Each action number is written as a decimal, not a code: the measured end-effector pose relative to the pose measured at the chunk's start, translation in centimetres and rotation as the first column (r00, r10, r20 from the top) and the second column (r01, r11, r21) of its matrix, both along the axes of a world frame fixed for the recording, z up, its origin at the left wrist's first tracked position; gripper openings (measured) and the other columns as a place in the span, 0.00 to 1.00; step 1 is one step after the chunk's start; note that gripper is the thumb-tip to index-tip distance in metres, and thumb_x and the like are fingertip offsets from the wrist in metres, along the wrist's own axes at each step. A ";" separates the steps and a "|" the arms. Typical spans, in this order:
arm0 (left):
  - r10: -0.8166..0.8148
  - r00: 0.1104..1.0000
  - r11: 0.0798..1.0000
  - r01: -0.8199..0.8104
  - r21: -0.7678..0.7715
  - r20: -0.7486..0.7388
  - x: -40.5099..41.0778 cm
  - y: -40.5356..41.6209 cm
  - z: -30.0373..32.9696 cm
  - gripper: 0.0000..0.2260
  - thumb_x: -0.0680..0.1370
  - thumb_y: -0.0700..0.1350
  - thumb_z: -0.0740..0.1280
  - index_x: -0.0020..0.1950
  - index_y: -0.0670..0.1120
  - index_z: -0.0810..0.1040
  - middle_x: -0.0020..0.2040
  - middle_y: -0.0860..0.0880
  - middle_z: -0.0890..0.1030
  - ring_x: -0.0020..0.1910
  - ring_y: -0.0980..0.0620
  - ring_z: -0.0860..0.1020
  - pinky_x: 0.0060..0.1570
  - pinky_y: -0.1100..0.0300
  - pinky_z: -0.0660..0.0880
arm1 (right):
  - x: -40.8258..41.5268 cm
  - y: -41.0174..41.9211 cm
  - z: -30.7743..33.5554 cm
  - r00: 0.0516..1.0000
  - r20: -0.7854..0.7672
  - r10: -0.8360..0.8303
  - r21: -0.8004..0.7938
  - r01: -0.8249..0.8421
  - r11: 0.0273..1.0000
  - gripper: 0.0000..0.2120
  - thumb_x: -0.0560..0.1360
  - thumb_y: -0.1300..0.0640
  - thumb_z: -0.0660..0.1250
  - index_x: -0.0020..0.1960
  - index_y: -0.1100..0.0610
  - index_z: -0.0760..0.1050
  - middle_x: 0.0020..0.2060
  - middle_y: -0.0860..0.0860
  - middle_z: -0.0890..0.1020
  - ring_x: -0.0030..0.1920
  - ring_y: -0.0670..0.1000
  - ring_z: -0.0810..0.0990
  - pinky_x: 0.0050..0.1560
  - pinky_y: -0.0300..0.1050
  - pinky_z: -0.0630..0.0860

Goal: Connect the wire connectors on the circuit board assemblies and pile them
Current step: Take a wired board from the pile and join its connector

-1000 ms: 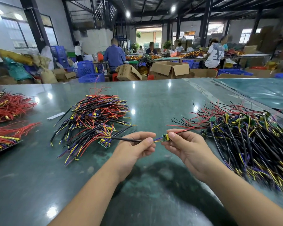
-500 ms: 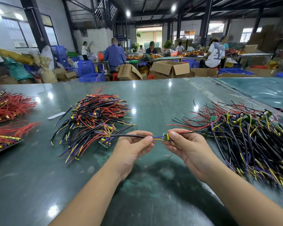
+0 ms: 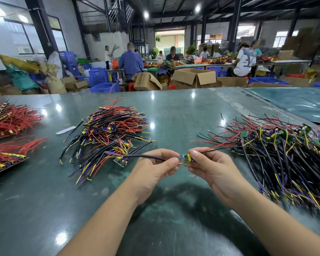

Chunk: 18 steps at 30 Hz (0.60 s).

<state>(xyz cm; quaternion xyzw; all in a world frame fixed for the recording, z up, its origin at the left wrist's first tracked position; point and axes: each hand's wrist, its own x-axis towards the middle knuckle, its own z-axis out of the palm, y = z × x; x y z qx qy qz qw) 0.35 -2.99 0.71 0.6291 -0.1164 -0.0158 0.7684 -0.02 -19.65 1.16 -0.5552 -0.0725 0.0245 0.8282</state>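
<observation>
- A small green circuit board (image 3: 186, 158) is held above the dark green counter (image 3: 174, 115), near the front edge, between the two hands.
- Right hand (image 3: 213, 169): thumb and fingers are clamped on the board and on the red and black leads that run off to the right. Grip closed on the assembly.
- Left hand (image 3: 156, 168): a black sleeved wire (image 3: 137, 156) is pinched between thumb and forefinger; its short coloured ends are brought up against the board. Whether the connector is fully seated cannot be told, since the joint is hidden by the fingertips.
- Handling, as judged: the assembly is taken to be very light; the wires are limp and springy, the board stiff and possibly fragile at its solder joints. Hold is best taken on the board edges and on the wire close to its connector, not on the loose leads, which are likely to snag.
- Just beyond the left hand a heap of wired boards (image 3: 107, 135) is seen, presumably the finished pile.
- To the right a larger tangle of assemblies (image 3: 284, 154) is spread, presumably the supply.
- At the far left, bundles of red wires (image 3: 9, 119) are laid.
- Beyond the counter, cardboard boxes (image 3: 194, 77) and seated workers are noted.
</observation>
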 end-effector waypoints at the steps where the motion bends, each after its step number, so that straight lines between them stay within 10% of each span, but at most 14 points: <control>1: -0.004 1.000 1.000 0.004 0.017 0.007 0.1 0.1 0.0 0.06 0.74 0.33 0.68 0.42 0.43 0.81 0.34 0.51 0.82 0.33 0.57 0.79 0.38 0.67 0.76 | 0.1 0.0 0.0 1.000 -0.011 -0.002 0.006 0.002 1.000 0.11 0.65 0.56 0.70 0.45 0.60 0.79 0.38 0.56 0.83 0.38 0.48 0.83 0.40 0.37 0.80; 9: -0.089 0.995 0.989 0.093 -0.113 0.035 0.0 0.1 0.4 0.05 0.67 0.39 0.71 0.41 0.43 0.79 0.33 0.49 0.80 0.31 0.56 0.78 0.36 0.66 0.76 | -0.2 0.4 0.1 0.942 -0.245 0.230 0.406 -0.115 0.907 0.06 0.64 0.60 0.71 0.39 0.61 0.83 0.38 0.57 0.83 0.35 0.50 0.83 0.36 0.40 0.80; 18: 0.065 0.995 0.995 -0.070 0.076 0.070 0.2 -0.3 -0.6 0.06 0.72 0.35 0.71 0.46 0.45 0.80 0.35 0.50 0.83 0.35 0.54 0.81 0.41 0.63 0.79 | -0.3 0.9 -0.3 0.996 -0.082 0.034 0.054 -0.029 0.998 0.10 0.59 0.59 0.74 0.39 0.55 0.80 0.32 0.50 0.80 0.34 0.44 0.79 0.37 0.34 0.77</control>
